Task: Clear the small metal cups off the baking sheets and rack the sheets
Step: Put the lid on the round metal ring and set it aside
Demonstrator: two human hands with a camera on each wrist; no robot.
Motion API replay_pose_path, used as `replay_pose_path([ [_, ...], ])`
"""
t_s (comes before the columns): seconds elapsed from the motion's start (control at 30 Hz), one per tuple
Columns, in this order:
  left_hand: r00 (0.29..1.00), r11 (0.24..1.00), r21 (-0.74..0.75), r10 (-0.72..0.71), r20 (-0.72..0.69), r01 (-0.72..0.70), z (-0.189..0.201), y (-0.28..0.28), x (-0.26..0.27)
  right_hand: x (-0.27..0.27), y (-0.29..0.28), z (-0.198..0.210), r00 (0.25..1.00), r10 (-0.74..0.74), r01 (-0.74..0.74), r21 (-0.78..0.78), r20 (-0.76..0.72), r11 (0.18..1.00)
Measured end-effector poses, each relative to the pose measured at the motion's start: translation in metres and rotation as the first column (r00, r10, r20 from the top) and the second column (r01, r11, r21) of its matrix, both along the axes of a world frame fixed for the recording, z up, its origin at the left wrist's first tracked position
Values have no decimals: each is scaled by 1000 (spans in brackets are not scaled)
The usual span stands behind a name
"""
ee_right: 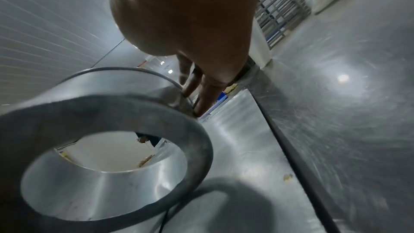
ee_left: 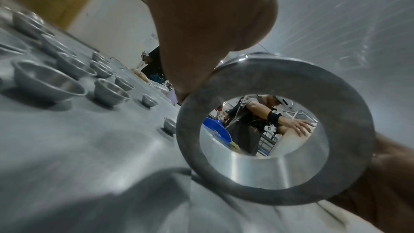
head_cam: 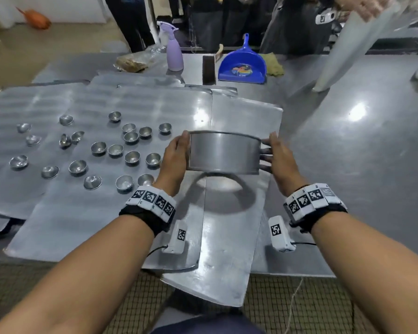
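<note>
Both my hands hold a bottomless round metal ring [head_cam: 223,153] in the air above the baking sheets. My left hand [head_cam: 174,155] grips its left wall with the thumb on the top rim. On the right wall, my right hand [head_cam: 275,155] has its thumb up and fingers along the side. Several small metal cups [head_cam: 116,150] lie scattered on the overlapping baking sheets [head_cam: 94,213] left of the ring. In the left wrist view the ring [ee_left: 190,139] is seen end-on, with cups [ee_left: 47,81] behind it. The right wrist view shows fingers [ee_right: 201,98] against the ring [ee_right: 134,105].
At the back of the steel table [head_cam: 360,153] stand a purple spray bottle [head_cam: 174,53], a black brush block [head_cam: 208,69], a blue dustpan [head_cam: 243,66] and a bag of crumbs [head_cam: 132,61]. Another person handles clear plastic [head_cam: 348,49] at the far right. A grey rack [ee_right: 284,6] stands beyond the table.
</note>
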State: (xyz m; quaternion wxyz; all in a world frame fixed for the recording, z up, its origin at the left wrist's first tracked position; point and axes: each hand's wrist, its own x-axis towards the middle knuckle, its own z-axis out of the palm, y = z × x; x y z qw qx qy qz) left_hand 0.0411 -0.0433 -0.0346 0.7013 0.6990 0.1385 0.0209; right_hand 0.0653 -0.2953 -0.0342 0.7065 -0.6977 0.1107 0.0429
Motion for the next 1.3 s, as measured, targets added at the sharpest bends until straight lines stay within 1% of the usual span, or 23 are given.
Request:
replay_pose_path([
  [0.1,1000,999,32,19,-6,-19,-9,-6,-15,-7,-5,-6,999,47,-46,-40,16,998],
  [0.17,999,998,66,28,-33,-26,-20,-7,-25,-10,-9,-18,997,72,-65,-148,38,987],
  [0.23,999,988,156,7,-37,-1,-29,-10,-38,-17,-14,-31,995,91,-75,-290,43,954],
  [0.27,999,981,193,2,-32,5,-33,-11,-43,-21,-16,-36,994,101,-85,-321,35,943],
  [0.37,999,977,211,-10,30,4,-32,-14,-56,-32,-20,-45,990,139,-125,-319,21,939],
  [0.47,998,967,253,-44,35,33,-31,-14,-62,-41,-23,-48,984,176,-155,-328,36,932],
  [0.6,994,961,262,-65,-85,85,-31,-5,-66,-47,-27,-49,979,201,-180,-325,31,928],
  [0.67,986,964,243,-78,-144,112,-27,-2,-69,-49,-28,-49,977,213,-200,-315,8,928],
  [0.73,984,974,205,-66,-167,100,-23,-2,-73,-49,-29,-50,977,214,-205,-310,-3,928],
  [0.8,987,978,199,-29,-159,60,-23,-4,-75,-48,-29,-50,978,209,-197,-338,-1,920],
  [0.87,990,978,207,8,-143,22,-24,-5,-77,-47,-28,-47,979,204,-179,-421,13,889],
  [0.97,991,963,269,50,-121,-16,-26,1,-78,-44,-22,-36,971,225,-124,-628,83,768],
  [1.0,993,954,298,61,-103,-27,-25,4,-79,-43,-18,-28,963,242,-101,-668,122,737],
  [1.03,994,946,321,76,-82,-46,-23,9,-80,-42,-10,-19,952,262,-87,-683,158,726],
  [1.13,991,926,356,134,-5,-123,-13,30,-82,-35,24,10,906,354,-112,-675,233,729],
  [1.23,979,907,371,196,46,-199,-2,64,-85,-30,75,33,867,450,-213,-657,214,723],
  [1.3,968,886,394,244,50,-244,4,96,-91,-27,116,41,831,534,-298,-687,154,663],
])
